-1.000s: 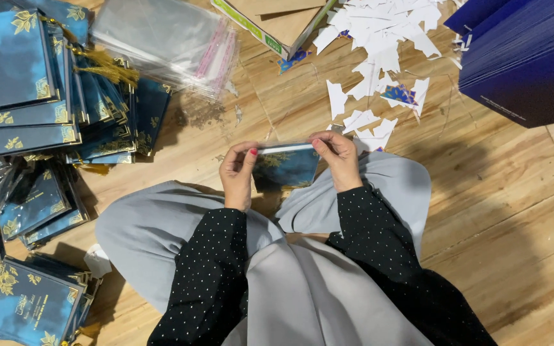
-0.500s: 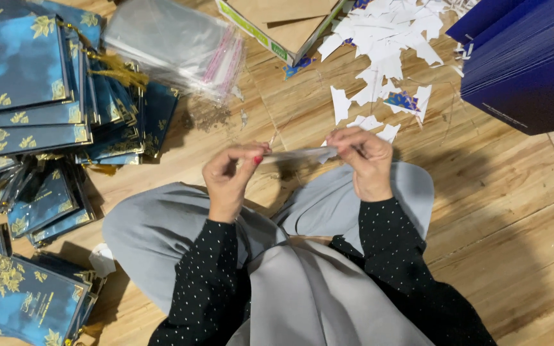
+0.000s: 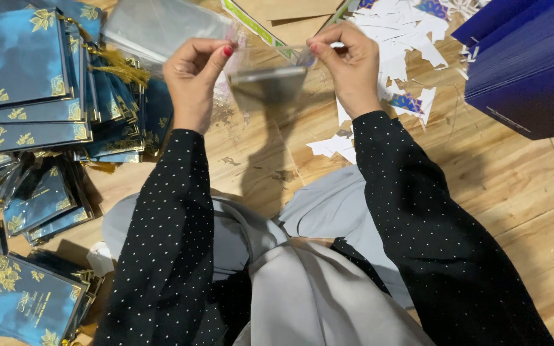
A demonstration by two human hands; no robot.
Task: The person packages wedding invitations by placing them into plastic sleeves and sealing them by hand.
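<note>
A clear, thin plastic sleeve is held up in the air between the two hands, above the wooden floor and ahead of the grey-clad knees. Its upper left corner is pinched between thumb and forefinger of the left hand, and its upper right corner is pinched in the same way by the right hand; both hands are closed down to a fingertip grip, the remaining fingers curled loosely. The sleeve hangs downward from this top edge, so the gripped edge runs left to right between the hands while the free end points toward the person's lap. Whether its long axis is the hanging one cannot be told with certainty, as the film is see-through and partly blurred. Neither hand is nearer; each sits at its own corner. To the left, stacks of blue cards with gold flower print are spread on the floor, white paper offcuts lie just beyond the right hand, and a pile of dark blue sheets stands well apart at the right.
</note>
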